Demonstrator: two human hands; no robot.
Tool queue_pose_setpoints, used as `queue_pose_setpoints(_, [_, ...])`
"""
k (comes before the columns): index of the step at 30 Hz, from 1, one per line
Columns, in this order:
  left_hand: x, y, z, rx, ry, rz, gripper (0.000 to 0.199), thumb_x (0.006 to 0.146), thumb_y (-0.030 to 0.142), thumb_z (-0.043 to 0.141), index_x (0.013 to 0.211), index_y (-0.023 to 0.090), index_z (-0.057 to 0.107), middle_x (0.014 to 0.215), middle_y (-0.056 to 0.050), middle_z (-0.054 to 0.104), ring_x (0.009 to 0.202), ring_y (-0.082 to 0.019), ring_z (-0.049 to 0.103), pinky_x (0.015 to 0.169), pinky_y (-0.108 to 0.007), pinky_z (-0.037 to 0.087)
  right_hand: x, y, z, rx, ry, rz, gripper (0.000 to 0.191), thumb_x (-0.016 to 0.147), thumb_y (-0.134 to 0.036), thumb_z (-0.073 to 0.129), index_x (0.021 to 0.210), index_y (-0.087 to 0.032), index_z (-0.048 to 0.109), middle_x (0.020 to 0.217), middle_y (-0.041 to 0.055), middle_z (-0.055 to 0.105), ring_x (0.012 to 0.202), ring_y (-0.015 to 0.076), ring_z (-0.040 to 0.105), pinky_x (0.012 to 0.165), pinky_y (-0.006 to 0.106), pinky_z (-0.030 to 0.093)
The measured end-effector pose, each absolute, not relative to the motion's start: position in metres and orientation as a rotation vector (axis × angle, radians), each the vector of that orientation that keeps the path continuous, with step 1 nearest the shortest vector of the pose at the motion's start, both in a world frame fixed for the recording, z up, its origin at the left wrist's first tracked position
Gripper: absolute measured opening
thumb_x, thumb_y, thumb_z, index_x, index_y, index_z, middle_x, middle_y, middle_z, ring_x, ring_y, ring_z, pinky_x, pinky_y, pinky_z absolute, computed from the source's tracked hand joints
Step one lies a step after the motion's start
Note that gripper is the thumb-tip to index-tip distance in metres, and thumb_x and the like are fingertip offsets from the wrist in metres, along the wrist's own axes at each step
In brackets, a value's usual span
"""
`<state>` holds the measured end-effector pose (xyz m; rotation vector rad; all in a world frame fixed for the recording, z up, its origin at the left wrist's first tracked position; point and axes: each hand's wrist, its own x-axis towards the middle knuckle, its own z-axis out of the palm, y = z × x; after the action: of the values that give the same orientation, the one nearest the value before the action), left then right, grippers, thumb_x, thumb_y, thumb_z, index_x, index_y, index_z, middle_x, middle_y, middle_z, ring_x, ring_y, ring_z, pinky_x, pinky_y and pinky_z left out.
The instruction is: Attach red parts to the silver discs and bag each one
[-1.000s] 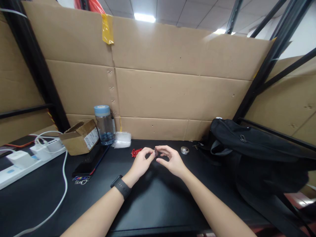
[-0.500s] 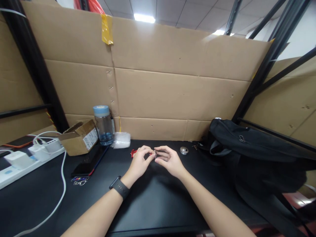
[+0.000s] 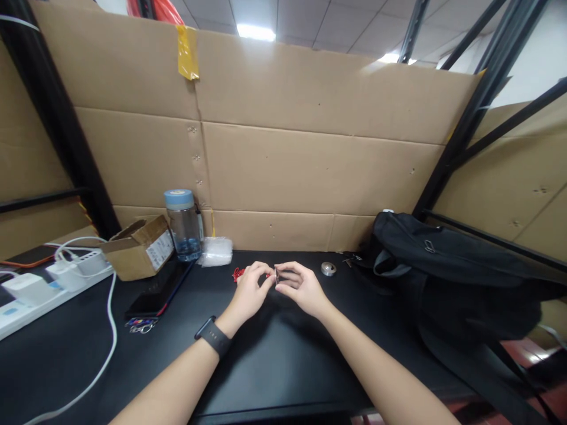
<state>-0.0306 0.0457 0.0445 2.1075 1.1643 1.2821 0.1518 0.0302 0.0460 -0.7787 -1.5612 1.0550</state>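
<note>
Above the black tabletop my two hands meet at a small thin piece [image 3: 277, 275], seen nearly edge-on. It looks dark with a shiny rim, and I cannot tell its kind. My left hand [image 3: 254, 285], with a black watch [image 3: 213, 336] on the wrist, pinches its left side between thumb and fingers. From the right, my right hand [image 3: 302, 285] has thumb and fingertips closed on its edges. A red cord [image 3: 238, 274] shows just behind my left hand; a bit of red also appears by the left fingertips. Whether the cord joins the piece is hidden.
Right of my hands lies a silver tape roll [image 3: 328, 269], with keys [image 3: 349, 260] beyond. A black backpack [image 3: 447, 265] fills the right side. At left are a bottle [image 3: 183, 227], a cardboard box [image 3: 137, 251], a phone-like slab [image 3: 157, 292], a power strip [image 3: 66, 298] and a white cable [image 3: 113, 330].
The whole view has shifted slightly, with everything a little farther left. Both hands keep their hold, and the piece between them looks slightly turned and darker.
</note>
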Motion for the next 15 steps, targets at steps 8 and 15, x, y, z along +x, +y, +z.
queue_pose_setpoints(8, [-0.0309, 0.0477, 0.039, 1.524, 0.928, 1.048, 0.025, 0.084, 0.037, 0.063, 0.089, 0.015, 0.073, 0.094, -0.008, 0.074, 0.091, -0.022, 0.066, 0.086, -0.033, 0.047, 0.1553, 0.0304, 0.0481, -0.769, -1.725, 0.899, 0.04, 0.074, -0.03, 0.081, 0.11, -0.022, 0.068, 0.127, 0.01, 0.068, 0.114, 0.026, 0.067, 0.1, 0.045, 0.056])
queue_pose_setpoints(15, [-0.0334, 0.0544, 0.0362, 1.776, 0.903, 1.168, 0.024, 0.083, 0.038, 0.064, 0.089, 0.016, 0.071, 0.089, -0.006, 0.073, 0.087, -0.02, 0.064, 0.084, -0.031, 0.048, 0.1533, 0.0307, 0.0485, -0.867, -1.665, 0.908, 0.048, 0.067, -0.034, 0.087, 0.11, -0.02, 0.071, 0.109, 0.0099, 0.076, 0.101, 0.0278, 0.073, 0.093, 0.046, 0.06])
